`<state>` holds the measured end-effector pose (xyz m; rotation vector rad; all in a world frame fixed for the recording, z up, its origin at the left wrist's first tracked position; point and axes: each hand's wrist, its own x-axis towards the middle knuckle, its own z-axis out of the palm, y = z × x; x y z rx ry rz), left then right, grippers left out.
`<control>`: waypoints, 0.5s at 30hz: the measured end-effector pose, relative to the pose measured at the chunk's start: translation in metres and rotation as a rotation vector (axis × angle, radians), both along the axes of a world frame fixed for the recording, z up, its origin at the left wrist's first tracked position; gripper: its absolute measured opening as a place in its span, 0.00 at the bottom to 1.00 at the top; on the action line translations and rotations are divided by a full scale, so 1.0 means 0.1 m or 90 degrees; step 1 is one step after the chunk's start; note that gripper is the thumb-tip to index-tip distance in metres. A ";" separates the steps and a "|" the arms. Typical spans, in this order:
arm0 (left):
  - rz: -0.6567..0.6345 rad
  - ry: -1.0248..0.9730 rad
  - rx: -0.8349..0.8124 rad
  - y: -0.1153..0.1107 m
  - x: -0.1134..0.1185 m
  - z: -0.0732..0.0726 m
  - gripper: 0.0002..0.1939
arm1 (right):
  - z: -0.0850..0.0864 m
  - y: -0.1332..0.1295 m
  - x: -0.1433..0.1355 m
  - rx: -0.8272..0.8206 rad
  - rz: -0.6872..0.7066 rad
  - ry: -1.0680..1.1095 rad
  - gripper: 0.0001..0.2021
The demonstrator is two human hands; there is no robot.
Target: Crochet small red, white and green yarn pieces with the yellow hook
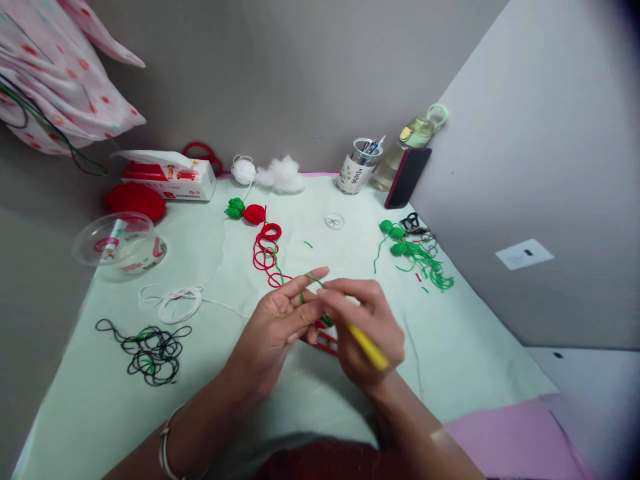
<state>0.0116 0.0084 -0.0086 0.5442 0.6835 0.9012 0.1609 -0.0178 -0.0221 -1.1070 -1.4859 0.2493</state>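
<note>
A: Hands, state?

B: In the right hand (370, 333), a yellow-handled tool (367, 347) is gripped, the fingers closed about it. By the left hand (273, 327), a small red-and-green piece (325, 321) is pinched, partly hidden by the fingers. A green strand (315, 279) is stretched between the two hands, and is carried over a left finger.

A: Position of the piece? Landmark: the red yarn loops (265, 257).

B: It is held above the bench (450, 333), on the near side of the loops and to their right. A red openwork strip (327, 343) is seen just below it, mostly covered.

A: Left of the loops?

B: A white yarn coil (180, 303) is noted, with a black cord tangle (155, 353) nearer the wearer. A clear plastic tub (135, 250) is also recorded.

A: Beyond them?

B: A green yarn ball (234, 208) and a red yarn ball (255, 214) are found close by; farther back, white fluff (283, 177) is heaped.

A: Right?

B: Green yarn pieces (430, 263) are scattered well apart from the loops. Farther back on that side, a dark phone (407, 179) is propped upright, tilted, near a pen cup (355, 167).
</note>
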 end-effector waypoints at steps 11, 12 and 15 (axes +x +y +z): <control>0.007 0.105 0.080 0.05 -0.01 -0.05 0.18 | 0.07 0.13 0.00 -0.194 0.202 0.349 0.07; 0.012 0.130 0.102 0.06 -0.01 -0.05 0.18 | 0.05 0.12 0.00 -0.187 0.193 0.325 0.07; -0.015 0.168 0.136 0.09 -0.04 -0.06 0.19 | 0.03 0.11 0.01 -0.175 0.177 0.315 0.07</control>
